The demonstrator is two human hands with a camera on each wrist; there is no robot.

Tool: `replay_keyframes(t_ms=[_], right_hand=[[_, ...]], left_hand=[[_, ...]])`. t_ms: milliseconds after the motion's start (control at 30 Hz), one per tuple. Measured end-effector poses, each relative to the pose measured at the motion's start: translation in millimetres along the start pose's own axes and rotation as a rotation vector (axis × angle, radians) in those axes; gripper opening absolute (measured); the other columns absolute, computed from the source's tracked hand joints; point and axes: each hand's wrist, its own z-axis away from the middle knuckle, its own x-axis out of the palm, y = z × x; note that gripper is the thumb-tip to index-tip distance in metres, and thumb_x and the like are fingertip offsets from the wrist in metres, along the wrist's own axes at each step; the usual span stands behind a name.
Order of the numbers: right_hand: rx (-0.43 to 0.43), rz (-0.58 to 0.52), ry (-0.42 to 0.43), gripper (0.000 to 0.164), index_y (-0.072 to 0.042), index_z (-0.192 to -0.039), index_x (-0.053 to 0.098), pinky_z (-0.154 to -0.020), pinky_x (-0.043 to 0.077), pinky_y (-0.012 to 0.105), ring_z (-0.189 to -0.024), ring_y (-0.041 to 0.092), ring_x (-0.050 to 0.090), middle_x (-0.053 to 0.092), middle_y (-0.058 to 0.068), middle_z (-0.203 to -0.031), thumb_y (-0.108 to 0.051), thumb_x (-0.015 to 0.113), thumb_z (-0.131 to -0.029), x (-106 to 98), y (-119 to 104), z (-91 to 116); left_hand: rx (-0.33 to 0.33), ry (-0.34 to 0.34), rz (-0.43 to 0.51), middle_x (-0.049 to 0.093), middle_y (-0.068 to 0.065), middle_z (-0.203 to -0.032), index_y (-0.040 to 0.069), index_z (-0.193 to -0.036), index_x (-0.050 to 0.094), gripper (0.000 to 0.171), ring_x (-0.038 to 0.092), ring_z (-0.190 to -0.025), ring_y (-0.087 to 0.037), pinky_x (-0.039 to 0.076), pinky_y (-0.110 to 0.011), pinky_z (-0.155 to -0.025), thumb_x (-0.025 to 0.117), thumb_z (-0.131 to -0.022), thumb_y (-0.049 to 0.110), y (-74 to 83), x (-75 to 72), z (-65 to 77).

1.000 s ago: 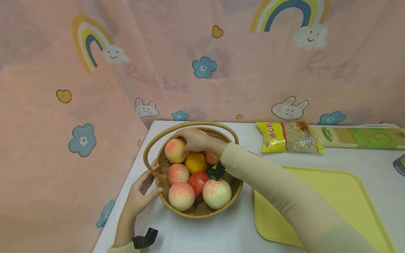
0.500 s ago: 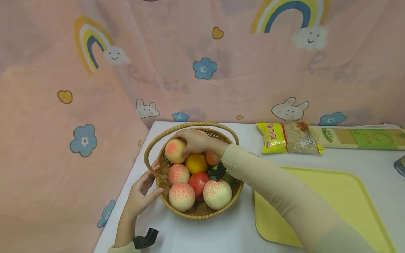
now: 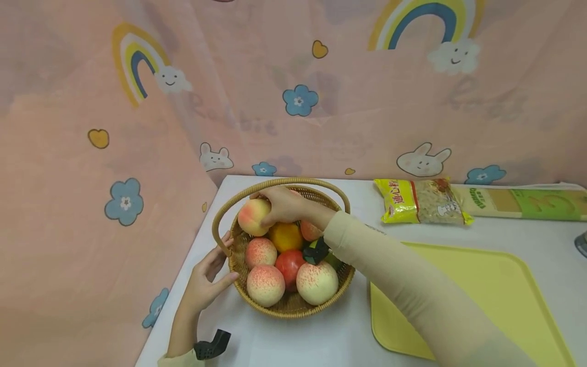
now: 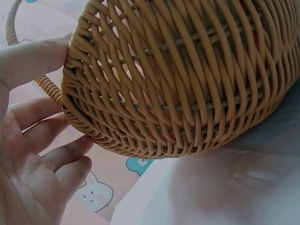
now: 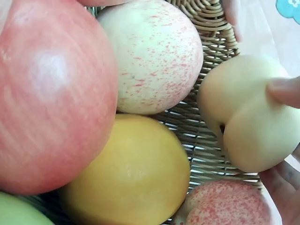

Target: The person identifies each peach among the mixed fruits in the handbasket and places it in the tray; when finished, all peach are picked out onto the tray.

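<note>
A round wicker basket (image 3: pixel 293 313) with a tall handle holds several peaches, a red fruit (image 3: pixel 290 267), an orange-yellow fruit (image 3: pixel 286 237) and a green fruit partly hidden by my right wrist's camera. My right hand (image 3: pixel 286 204) reaches in from the right and grips a yellowish peach (image 3: pixel 252 216) at the basket's far left. In the right wrist view, that peach (image 5: pixel 255 112) sits between thumb and fingers, above the weave. My left hand (image 3: pixel 204 280) rests on the basket's left side by the handle's base. Its thumb and spread fingers touch the rim in the left wrist view.
A yellow tray (image 3: pixel 481 285) lies right of the basket, partly under my right sleeve. Behind it are a yellow bag of pasta (image 3: pixel 422 201) and a long green-and-tan package (image 3: pixel 527 201). A printed pink curtain (image 3: pixel 321 137) hangs along the table's back and left.
My right hand has raised the gripped peach slightly and tilted it a little. My left hand stays on the basket's side. The head view has shifted slightly.
</note>
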Motion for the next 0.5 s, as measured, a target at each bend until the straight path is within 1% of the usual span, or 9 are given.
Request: replay_keyframes(t_ms=[133,267,433,500], right_hand=[[-0.021,-0.077,0.005,0.06,-0.012,-0.131,0.055,-0.087,0.051,0.029,-0.106,0.016,0.058,0.06,0.005,-0.128,-0.019,0.076,-0.076,-3,-2,4],[-0.057,-0.122,0.022,0.059,-0.01,-0.13,0.056,-0.087,0.05,0.027,-0.103,0.016,0.058,0.061,0.005,-0.125,-0.018,0.076,-0.075,-9,-7,12],[-0.063,-0.174,0.023,0.059,-0.01,-0.13,0.056,-0.087,0.051,0.026,-0.099,0.014,0.058,0.061,0.002,-0.123,-0.019,0.076,-0.076,-18,-15,29],[-0.097,-0.191,0.036,0.059,-0.01,-0.13,0.056,-0.087,0.051,0.026,-0.1,0.014,0.057,0.06,0.002,-0.123,-0.019,0.076,-0.075,-19,-17,38]], left_hand=[[-0.004,-0.005,-0.001,0.026,-0.02,-0.154,-0.004,-0.139,0.041,0.068,0.033,-0.139,-0.008,0.033,-0.016,-0.109,0.067,-0.077,-0.014,0.5,0.7,-1.0],[-0.014,-0.004,-0.002,0.026,-0.017,-0.155,-0.004,-0.14,0.041,0.068,0.033,-0.14,-0.01,0.032,-0.016,-0.11,0.066,-0.077,-0.014,2.2,-0.1,-2.2],[-0.024,-0.005,0.008,0.025,-0.016,-0.155,-0.005,-0.14,0.04,0.069,0.031,-0.141,-0.012,0.031,-0.017,-0.111,0.067,-0.077,-0.015,5.4,0.1,-2.6],[-0.027,-0.004,0.008,0.025,-0.016,-0.155,-0.005,-0.14,0.04,0.069,0.031,-0.141,-0.012,0.031,-0.016,-0.111,0.067,-0.077,-0.015,6.6,0.2,-1.4]])
